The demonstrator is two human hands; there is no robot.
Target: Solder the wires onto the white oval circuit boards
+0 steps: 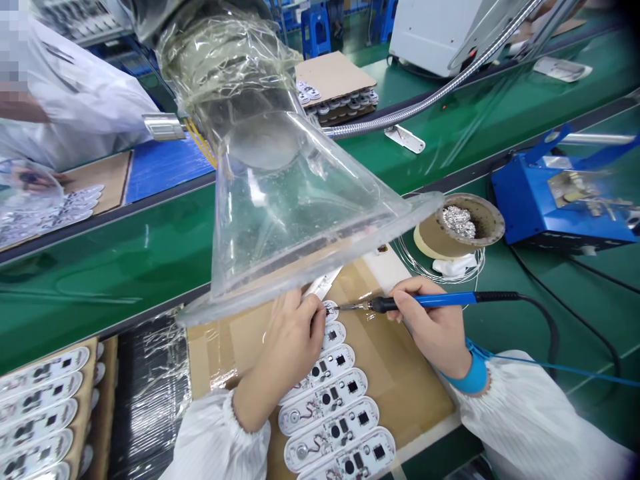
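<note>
My right hand point(430, 323) grips a blue and black soldering iron point(445, 300), its tip pointing left. The tip meets, or nearly meets, the end of an oval white circuit board point(331, 311) at the top of a row. My left hand point(295, 333) lies over that row with its fingers curled together by the tip; whatever they pinch is hidden. Just beyond those fingers is a pale flat strip point(325, 283). Several more boards point(327, 400), with black chips and thin wires, overlap down the cardboard sheet point(415, 400). A blue wrist strap point(470, 373) circles my right wrist.
A clear fume hood point(300, 207) hangs low over the work. To the right are a pot of metal shavings point(460, 223), coiled solder wire point(415, 260) and a blue soldering stand point(560, 200). More boards point(40, 407) lie left. Across the line sits a person in white point(85, 100).
</note>
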